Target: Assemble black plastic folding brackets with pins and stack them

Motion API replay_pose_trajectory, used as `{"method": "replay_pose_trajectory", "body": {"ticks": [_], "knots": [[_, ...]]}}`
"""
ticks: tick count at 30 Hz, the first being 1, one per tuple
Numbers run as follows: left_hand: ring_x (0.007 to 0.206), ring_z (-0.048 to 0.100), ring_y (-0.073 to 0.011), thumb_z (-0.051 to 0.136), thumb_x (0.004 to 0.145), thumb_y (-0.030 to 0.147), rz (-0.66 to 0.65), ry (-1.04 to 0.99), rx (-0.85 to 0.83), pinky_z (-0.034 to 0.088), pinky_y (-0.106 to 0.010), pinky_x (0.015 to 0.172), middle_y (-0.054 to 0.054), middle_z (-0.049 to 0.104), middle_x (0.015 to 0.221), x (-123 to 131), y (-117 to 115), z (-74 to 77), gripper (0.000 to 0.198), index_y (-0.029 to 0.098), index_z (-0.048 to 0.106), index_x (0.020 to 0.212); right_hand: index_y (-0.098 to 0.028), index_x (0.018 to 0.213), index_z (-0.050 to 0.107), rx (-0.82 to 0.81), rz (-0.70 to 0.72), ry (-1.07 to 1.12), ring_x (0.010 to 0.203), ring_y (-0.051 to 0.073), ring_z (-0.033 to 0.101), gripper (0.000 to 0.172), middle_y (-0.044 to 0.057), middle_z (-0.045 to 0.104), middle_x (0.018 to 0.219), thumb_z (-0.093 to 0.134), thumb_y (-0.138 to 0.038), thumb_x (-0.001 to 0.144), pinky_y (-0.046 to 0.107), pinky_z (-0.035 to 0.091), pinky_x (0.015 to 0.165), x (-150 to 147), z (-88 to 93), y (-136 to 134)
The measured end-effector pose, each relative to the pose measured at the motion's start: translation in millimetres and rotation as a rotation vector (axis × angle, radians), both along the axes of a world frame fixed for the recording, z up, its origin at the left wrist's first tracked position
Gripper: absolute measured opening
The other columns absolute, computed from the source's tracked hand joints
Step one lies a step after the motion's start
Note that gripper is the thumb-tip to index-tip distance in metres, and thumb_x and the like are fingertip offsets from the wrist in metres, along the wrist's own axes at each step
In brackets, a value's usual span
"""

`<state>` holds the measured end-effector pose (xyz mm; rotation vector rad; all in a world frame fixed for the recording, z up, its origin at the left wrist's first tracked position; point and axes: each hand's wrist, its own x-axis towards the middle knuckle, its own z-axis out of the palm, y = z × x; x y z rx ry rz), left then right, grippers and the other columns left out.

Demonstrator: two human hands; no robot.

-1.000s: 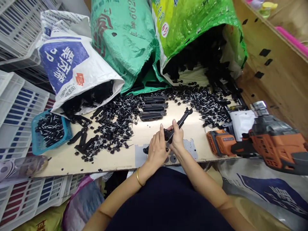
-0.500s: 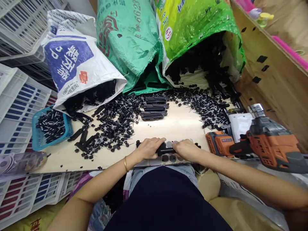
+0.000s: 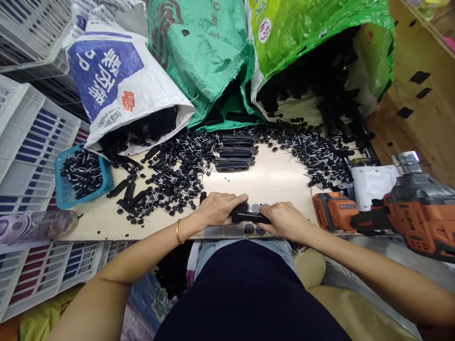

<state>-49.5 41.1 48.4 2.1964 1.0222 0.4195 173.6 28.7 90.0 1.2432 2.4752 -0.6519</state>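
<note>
My left hand [image 3: 219,208] is closed around the left end of a long black plastic bar [image 3: 251,217]. Its thumb and forefinger reach toward a dark part beside the bar. The bar's right end is gripped by my right hand [image 3: 287,219], with the fingers curled over it. Both hands are low over a board with round grey discs or holes [image 3: 217,232] at the table's near edge. My fingers hide both ends of the bar. Farther back on the table, several similar black plastic pieces [image 3: 232,164] lie stacked in a row.
Small black-headed screws [image 3: 170,177] are heaped left of centre, with another heap [image 3: 320,158] at right. A blue basket [image 3: 107,176] holds more. An orange cordless power tool [image 3: 408,215] lies at right. White [image 3: 124,80], teal [image 3: 199,61] and green [image 3: 309,28] sacks stand behind.
The camera view has shifted, so the sacks and power tool appear farther right. My hands are slightly farther apart, and more of the black bar shows between them.
</note>
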Motion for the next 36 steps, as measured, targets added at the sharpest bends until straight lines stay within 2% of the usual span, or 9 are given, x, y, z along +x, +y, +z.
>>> {"method": "replay_pose_trajectory", "body": {"ticks": [5,7,12,15,19,23,28,31,36], "knots": [[0.057,0.055,-0.0145,0.07,0.065,0.046,-0.045,-0.158,-0.087,0.035,-0.021,0.053,-0.001,0.063,0.072,-8.9,-26.5,9.3,0.05,0.024,0.061,0.11,-0.016,0.07,0.059,-0.281,-0.06,0.44,0.051,0.01,0.051,0.026,0.002,0.06,0.06,0.052,-0.037,0.084,0.021,0.03,0.05,-1.3,-1.0,-20.7],[0.055,0.051,-0.0124,0.071,0.065,0.042,-0.032,-0.266,-0.216,0.036,-0.021,0.053,0.0,0.061,0.071,-9.4,-45.4,12.2,0.049,0.022,0.059,0.109,-0.016,0.062,0.054,-0.427,-0.129,0.608,0.046,0.007,0.041,0.034,-0.002,0.05,0.053,0.052,-0.043,0.083,0.021,0.027,0.047,-5.3,-1.3,-34.2],[0.061,0.045,-0.0115,0.068,0.069,0.049,0.246,-0.63,-0.631,0.038,-0.021,0.056,-0.001,0.055,0.075,3.2,-79.9,20.3,0.043,0.018,0.058,0.098,-0.017,0.057,0.041,-0.795,-0.392,0.818,0.044,0.004,0.027,0.046,-0.006,0.034,0.049,0.055,-0.054,0.08,0.019,0.019,0.042,-15.0,0.5,-55.6],[0.066,0.045,-0.0129,0.07,0.069,0.049,0.306,-0.666,-0.693,0.039,-0.023,0.06,-0.001,0.053,0.077,10.3,-80.8,28.3,0.043,0.017,0.059,0.096,-0.017,0.055,0.041,-0.823,-0.442,0.876,0.044,0.004,0.026,0.047,-0.007,0.034,0.049,0.06,-0.053,0.077,0.02,0.018,0.041,-14.8,4.7,-52.9],[0.07,0.045,-0.0136,0.068,0.072,0.05,0.35,-0.679,-0.669,0.039,-0.023,0.062,-0.002,0.054,0.082,11.7,-75.9,35.5,0.04,0.017,0.061,0.094,-0.017,0.055,0.043,-0.836,-0.49,0.904,0.044,0.004,0.028,0.046,-0.006,0.037,0.048,0.061,-0.053,0.076,0.02,0.018,0.04,-14.2,9.3,-43.2],[0.071,0.047,-0.014,0.067,0.073,0.051,0.392,-0.674,-0.662,0.04,-0.023,0.064,-0.002,0.055,0.082,11.3,-74.8,34.5,0.042,0.017,0.062,0.098,-0.016,0.054,0.044,-0.854,-0.524,0.919,0.043,0.003,0.028,0.046,-0.006,0.037,0.048,0.066,-0.052,0.073,0.019,0.018,0.04,-16.6,7.3,-37.3],[0.088,0.055,-0.0217,0.066,0.073,0.055,0.42,-0.652,-0.685,0.045,-0.029,0.079,-0.007,0.063,0.096,11.3,-68.4,31.1,0.05,0.016,0.063,0.105,-0.016,0.055,0.046,-0.889,-0.589,0.956,0.039,0.003,0.03,0.047,-0.006,0.039,0.044,0.063,-0.056,0.073,0.019,0.018,0.038,-19.5,1.5,-33.3],[0.093,0.057,-0.0232,0.065,0.074,0.054,0.413,-0.651,-0.709,0.045,-0.031,0.085,-0.007,0.064,0.099,9.8,-63.7,30.2,0.048,0.015,0.064,0.102,-0.016,0.055,0.045,-0.933,-0.627,0.959,0.038,0.003,0.029,0.048,-0.006,0.039,0.043,0.064,-0.057,0.072,0.019,0.018,0.037,-21.5,-0.3,-32.8],[0.105,0.057,-0.0262,0.066,0.074,0.055,0.412,-0.684,-0.769,0.043,-0.034,0.094,-0.009,0.064,0.109,8.5,-60.3,30.3,0.053,0.016,0.064,0.111,-0.017,0.055,0.043,-0.995,-0.691,0.943,0.036,0.002,0.027,0.05,-0.007,0.037,0.042,0.063,-0.06,0.071,0.019,0.017,0.036,-24.8,-2.4,-33.5]]}}
